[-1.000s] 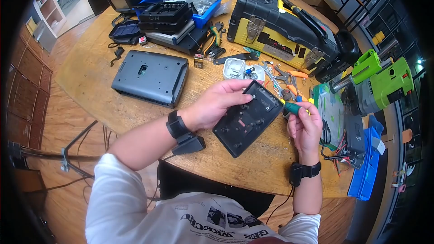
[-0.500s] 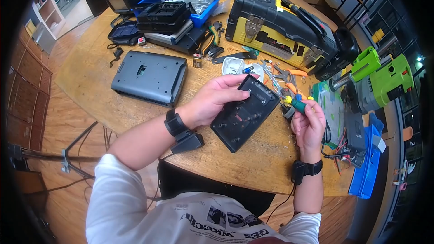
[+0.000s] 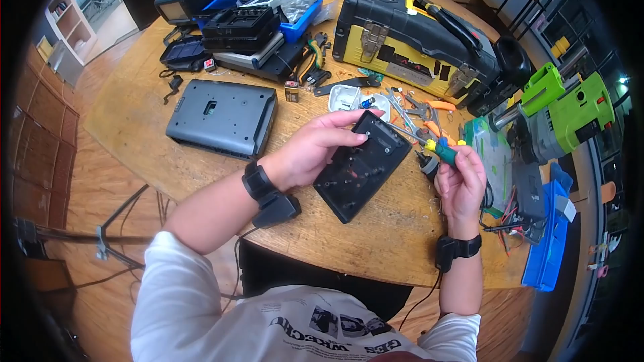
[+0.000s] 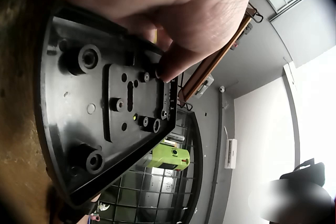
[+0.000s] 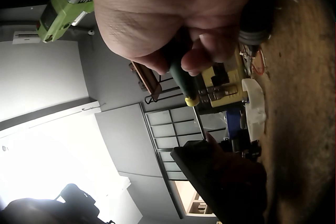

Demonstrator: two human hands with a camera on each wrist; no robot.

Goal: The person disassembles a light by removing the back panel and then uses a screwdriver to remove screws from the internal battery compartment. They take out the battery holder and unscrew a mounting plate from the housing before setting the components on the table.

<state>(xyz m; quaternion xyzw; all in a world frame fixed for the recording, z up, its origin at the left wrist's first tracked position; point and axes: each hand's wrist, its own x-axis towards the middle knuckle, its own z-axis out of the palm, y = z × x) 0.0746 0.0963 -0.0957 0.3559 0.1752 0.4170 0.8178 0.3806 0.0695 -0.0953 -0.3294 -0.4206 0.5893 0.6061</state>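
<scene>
A black plastic cover (image 3: 355,177) is tilted over the front of the bench, its inner side with round screw posts (image 4: 89,58) facing up. My left hand (image 3: 310,149) grips its upper left edge, thumb on the inner face and fingers largely hidden behind. In my right hand (image 3: 461,184), thumb and fingers pinch the green handle of a screwdriver (image 3: 445,153) with a yellow collar. Its thin metal shaft (image 5: 198,121) points toward the cover's upper end. The right wrist view shows the cover edge-on and dark, beyond the shaft.
A grey device housing (image 3: 221,117) lies to the left. Behind my hands are a white dish (image 3: 345,96) of small parts, a battery (image 3: 292,91) and orange-handled pliers (image 3: 439,105). A black-and-yellow toolbox (image 3: 416,47) stands at the back, a green power tool (image 3: 580,117) at right.
The screwdriver has drawn back to the right from the cover's edge, and its shaft now shows. The cover has shifted slightly up and left, still in my left hand.
</scene>
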